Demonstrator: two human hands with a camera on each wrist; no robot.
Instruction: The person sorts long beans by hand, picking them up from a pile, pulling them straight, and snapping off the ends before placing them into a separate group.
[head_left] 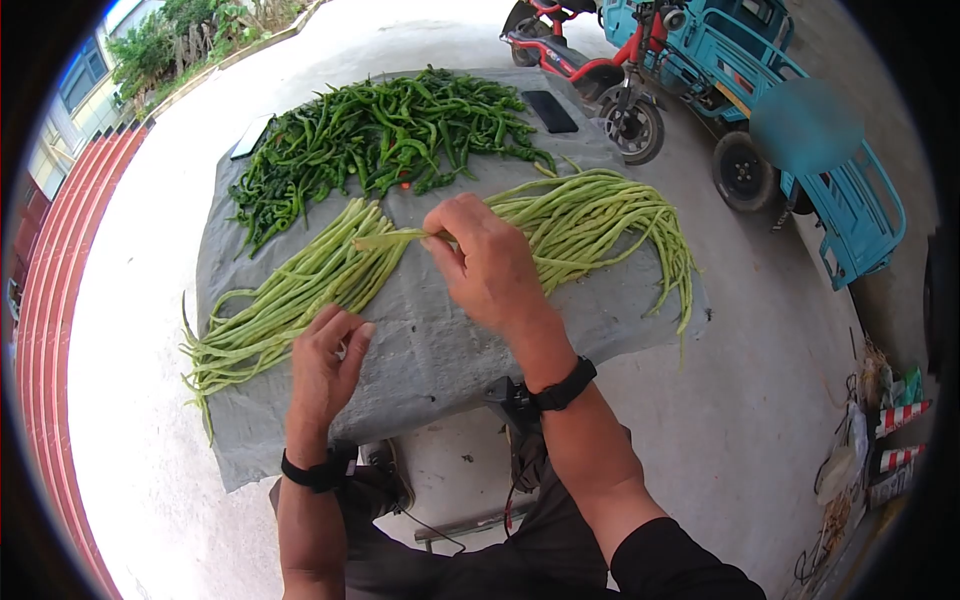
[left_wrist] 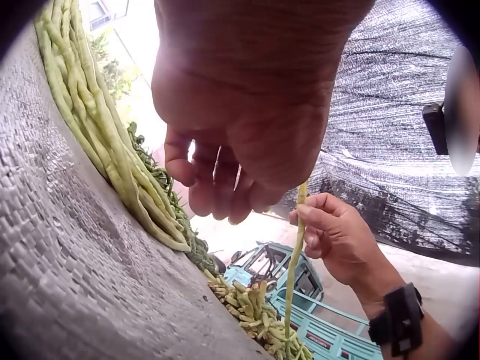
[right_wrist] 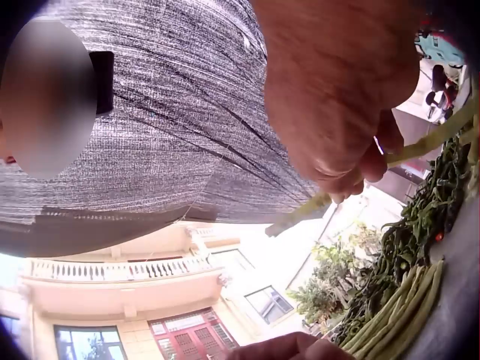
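The right hand (head_left: pixel 490 262) pinches one long bean (head_left: pixel 385 239) between thumb and fingers, above the grey sheet between two bean bunches. In the left wrist view that bean (left_wrist: pixel 294 264) hangs from the right hand (left_wrist: pixel 341 238); in the right wrist view its end (right_wrist: pixel 294 217) sticks out past the fingers. The left hand (head_left: pixel 325 370) holds nothing, its fingers loosely bent, just right of the left bean bunch (head_left: pixel 290 290). The right bean bunch (head_left: pixel 600 225) lies beyond the right hand, partly hidden by it.
Green peppers (head_left: pixel 390 130) are heaped on the far part of the grey sheet (head_left: pixel 430 350). A dark phone (head_left: pixel 550 112) lies right of them, a pale one (head_left: pixel 251 137) left. A red scooter (head_left: pixel 600 70) and a blue cart (head_left: pixel 850 215) stand beyond.
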